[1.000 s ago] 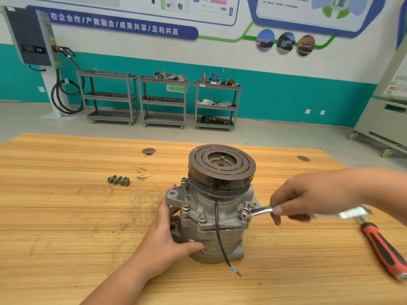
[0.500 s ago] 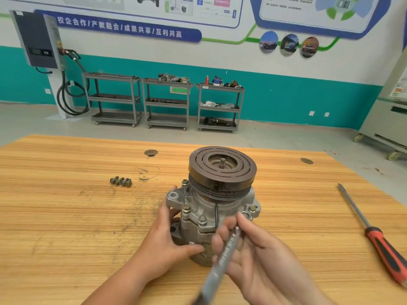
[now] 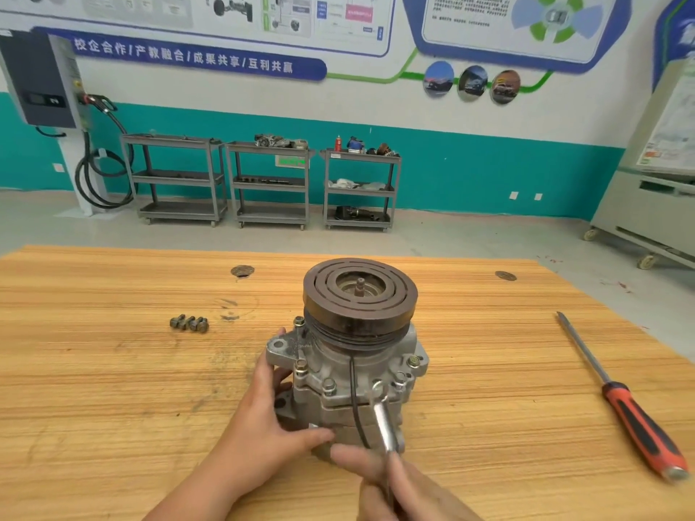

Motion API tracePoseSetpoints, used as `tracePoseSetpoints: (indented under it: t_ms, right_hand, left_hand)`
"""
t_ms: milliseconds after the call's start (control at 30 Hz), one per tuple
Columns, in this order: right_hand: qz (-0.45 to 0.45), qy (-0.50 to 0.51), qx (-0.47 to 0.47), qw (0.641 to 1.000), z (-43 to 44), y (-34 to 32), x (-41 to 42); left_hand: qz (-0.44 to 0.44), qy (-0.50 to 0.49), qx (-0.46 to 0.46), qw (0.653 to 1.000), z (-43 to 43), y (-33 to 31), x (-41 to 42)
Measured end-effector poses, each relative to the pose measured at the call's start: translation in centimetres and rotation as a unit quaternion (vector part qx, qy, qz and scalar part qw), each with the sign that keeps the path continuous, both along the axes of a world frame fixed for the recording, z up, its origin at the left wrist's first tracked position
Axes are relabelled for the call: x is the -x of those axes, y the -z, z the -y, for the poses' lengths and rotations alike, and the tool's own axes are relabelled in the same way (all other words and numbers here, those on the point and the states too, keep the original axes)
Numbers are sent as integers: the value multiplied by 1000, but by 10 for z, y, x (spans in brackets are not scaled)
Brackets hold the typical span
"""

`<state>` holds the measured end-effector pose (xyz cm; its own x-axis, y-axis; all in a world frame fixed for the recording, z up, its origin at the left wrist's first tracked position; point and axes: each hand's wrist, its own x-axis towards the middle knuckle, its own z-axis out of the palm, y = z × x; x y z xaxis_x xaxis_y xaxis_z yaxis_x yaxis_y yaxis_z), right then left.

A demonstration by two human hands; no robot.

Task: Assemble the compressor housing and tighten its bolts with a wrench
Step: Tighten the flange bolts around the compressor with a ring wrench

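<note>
The compressor [image 3: 349,374] stands upright in the middle of the table [image 3: 113,408], with its dark pulley [image 3: 360,295] on top. The pulley overhangs the flange bolts [image 3: 329,385] set round the housing below it.

The left hand [image 3: 270,438] grips the lower housing from 8 o'clock. Its fingers wrap behind and its thumb lies across the front, hiding that corner of the casting. The right hand [image 3: 395,486], blurred at 6 o'clock by the bottom edge, pinches the shaft of the wrench [image 3: 383,419] between curled fingers and covers the rest of the handle. The wrench slants up to the front of the flange, where its head sits at a bolt at about 5 o'clock. Whether it is fully seated cannot be told.

A black wire [image 3: 355,404] hangs down the front of the housing just left of the wrench head, close against the shaft.

A short row of loose bolts [image 3: 190,324] lies at 9 o'clock, well apart from the compressor. A screwdriver [image 3: 620,400] with a red and black handle lies at 3 o'clock, tip pointing away, untouched. Two round discs [image 3: 242,271] are set into the far part of the table.

Beyond the table, at 12 o'clock, three grey carts [image 3: 270,182] stand against the teal wall. A charger [image 3: 41,80] is at 10 o'clock and a wheeled cabinet [image 3: 654,204] at 2 o'clock.
</note>
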<state>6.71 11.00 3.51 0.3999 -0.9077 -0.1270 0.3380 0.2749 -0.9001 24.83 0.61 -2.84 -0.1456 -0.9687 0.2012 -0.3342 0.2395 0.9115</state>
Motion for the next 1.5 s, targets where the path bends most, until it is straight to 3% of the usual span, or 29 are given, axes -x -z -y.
tracePoseSetpoints:
  t_ms: [100, 233, 300, 433, 467, 567, 800, 933, 1000, 1167, 1333, 1433, 1500]
  right_hand:
    - [-146, -9, 16, 989, 4, -1, 43]
    - [-347, 1, 140, 927, 29, -41, 85]
    - [-462, -19, 235, 855, 45, -63, 99]
    - [-693, -94, 354, 621, 78, -91, 101]
    - [-719, -112, 351, 589, 85, -96, 98]
    - [-735, -155, 351, 559, 102, -105, 89]
    - [-749, -239, 291, 545, 129, -120, 73]
    - [-741, -312, 195, 562, 134, -128, 73]
    - [-720, -326, 158, 592, 137, -130, 72]
    - [-677, -337, 136, 640, 144, -126, 76]
    - [-528, -340, -28, 777, 117, -111, 88]
    - [-352, -326, -118, 869, 88, -91, 83]
    - [-218, -260, -164, 926, 67, -78, 71]
  left_hand:
    - [-2, 3, -7, 1000, 1, 1, -1]
    - [-7, -1, -12, 1000, 3, 2, -1]
    - [-10, 0, -9, 1000, 3, 3, -1]
    - [-14, 6, -2, 1000, 4, 5, -1]
    - [-14, 6, -1, 1000, 4, 5, -1]
    - [-22, 9, 5, 1000, 4, 5, -2]
    - [-30, 13, 7, 999, 4, 4, -2]
    - [-37, 18, 11, 999, 5, 7, -3]
    - [-37, 19, 10, 999, 4, 6, -3]
    - [-32, 18, 16, 999, 3, 5, -1]
    - [-42, 21, 11, 999, 3, 4, -2]
    - [-34, 17, 14, 999, 3, 4, -1]
    - [-23, 14, 17, 999, 4, 6, -1]
